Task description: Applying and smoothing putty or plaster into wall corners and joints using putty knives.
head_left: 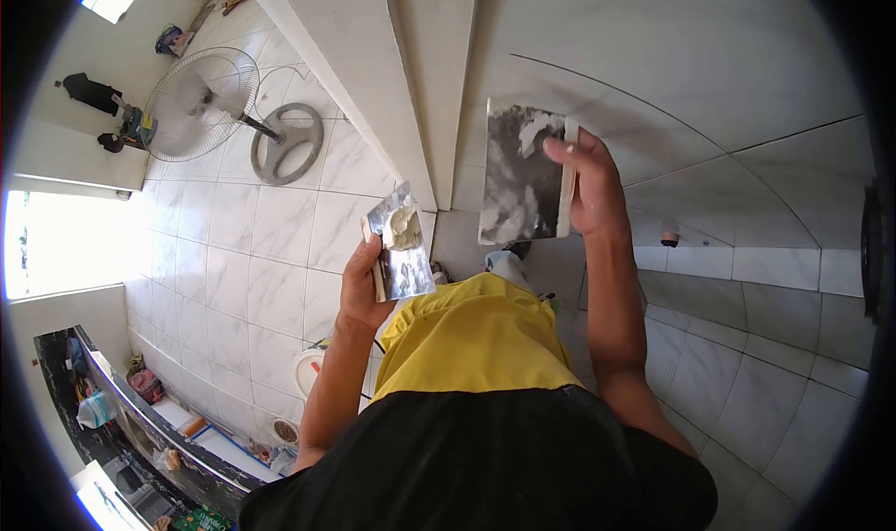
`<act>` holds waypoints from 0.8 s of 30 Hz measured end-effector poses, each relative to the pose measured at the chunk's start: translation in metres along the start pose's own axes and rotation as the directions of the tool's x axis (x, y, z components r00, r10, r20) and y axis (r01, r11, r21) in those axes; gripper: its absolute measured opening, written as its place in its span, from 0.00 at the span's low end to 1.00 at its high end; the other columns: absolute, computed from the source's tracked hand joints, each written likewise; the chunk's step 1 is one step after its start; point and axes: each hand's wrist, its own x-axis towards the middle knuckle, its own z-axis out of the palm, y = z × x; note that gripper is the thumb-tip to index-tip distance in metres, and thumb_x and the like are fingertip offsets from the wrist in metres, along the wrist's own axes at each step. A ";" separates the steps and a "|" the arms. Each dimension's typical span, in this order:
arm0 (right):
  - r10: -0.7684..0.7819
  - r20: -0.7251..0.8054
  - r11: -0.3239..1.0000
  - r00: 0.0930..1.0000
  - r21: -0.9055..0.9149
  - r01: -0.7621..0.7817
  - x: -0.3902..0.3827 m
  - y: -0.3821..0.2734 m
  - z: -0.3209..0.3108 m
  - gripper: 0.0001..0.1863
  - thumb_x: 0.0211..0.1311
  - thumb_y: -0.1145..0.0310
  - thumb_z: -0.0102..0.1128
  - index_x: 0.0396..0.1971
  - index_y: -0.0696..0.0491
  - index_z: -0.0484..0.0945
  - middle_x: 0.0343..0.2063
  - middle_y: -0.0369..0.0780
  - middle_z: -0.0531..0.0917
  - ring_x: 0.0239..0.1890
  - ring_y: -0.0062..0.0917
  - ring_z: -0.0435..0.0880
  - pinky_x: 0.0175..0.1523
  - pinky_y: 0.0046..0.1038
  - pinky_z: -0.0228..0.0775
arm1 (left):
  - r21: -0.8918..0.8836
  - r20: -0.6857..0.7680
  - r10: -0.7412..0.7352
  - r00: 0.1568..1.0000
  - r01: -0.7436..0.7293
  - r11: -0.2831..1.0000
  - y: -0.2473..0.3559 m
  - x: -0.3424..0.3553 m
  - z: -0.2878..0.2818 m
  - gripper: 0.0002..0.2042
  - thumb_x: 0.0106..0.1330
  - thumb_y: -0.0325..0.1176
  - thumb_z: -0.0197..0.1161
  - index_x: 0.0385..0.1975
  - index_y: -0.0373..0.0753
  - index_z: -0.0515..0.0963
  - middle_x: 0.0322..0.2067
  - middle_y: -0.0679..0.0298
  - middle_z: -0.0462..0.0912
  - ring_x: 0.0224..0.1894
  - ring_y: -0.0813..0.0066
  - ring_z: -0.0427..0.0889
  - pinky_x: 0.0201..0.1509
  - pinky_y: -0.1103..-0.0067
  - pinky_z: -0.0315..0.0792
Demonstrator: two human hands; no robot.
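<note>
My left hand (364, 279) grips a shiny metal putty blade (397, 274) by its pale handle edge, and a lump of off-white putty (403, 228) sits on the blade. My right hand (593, 181) holds a wider, darker metal spreading blade (518, 176) by its light edge, thumb over its face, which carries white smears. The right blade is raised beside the pale wall (672, 74) and white doorframe (411, 92), apart from the left blade. My yellow and black clothing lies below both hands.
A standing fan (285, 144) is on the white tiled floor (233, 223) at upper left. A dark-edged counter (107, 391) with assorted items lines the lower left, near a round white container (308, 368). A tiled wall (765, 344) runs along my right, with a small pipe fitting (669, 239).
</note>
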 end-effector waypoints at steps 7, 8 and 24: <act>-0.292 0.616 -0.091 0.732 -0.780 0.620 -0.067 0.055 0.024 0.24 0.46 0.77 0.56 0.49 0.53 0.76 0.43 0.39 0.77 0.40 0.31 0.74 0.47 0.30 0.66 | 0.007 -0.035 -0.143 0.989 0.143 0.990 -0.004 0.000 0.058 0.14 0.71 0.35 0.44 0.51 0.36 0.69 0.46 0.60 0.78 0.46 0.71 0.79 0.50 0.75 0.75; -0.276 0.623 -0.132 0.732 -0.779 0.613 -0.069 0.060 0.021 0.25 0.46 0.76 0.56 0.49 0.53 0.76 0.43 0.39 0.77 0.40 0.31 0.74 0.48 0.30 0.65 | 0.011 -0.042 -0.158 0.987 0.158 0.987 -0.001 0.000 0.059 0.14 0.71 0.35 0.44 0.51 0.36 0.69 0.46 0.60 0.78 0.46 0.71 0.79 0.50 0.75 0.75; 0.435 -0.234 0.896 0.869 0.206 -0.393 0.106 0.231 -0.147 0.13 0.49 0.75 0.60 0.37 0.60 0.76 0.33 0.40 0.78 0.35 0.27 0.77 0.46 0.28 0.71 | 0.173 -0.194 0.124 0.973 -0.091 0.981 0.034 -0.009 0.023 0.14 0.72 0.35 0.42 0.49 0.37 0.71 0.40 0.61 0.81 0.38 0.72 0.83 0.40 0.77 0.79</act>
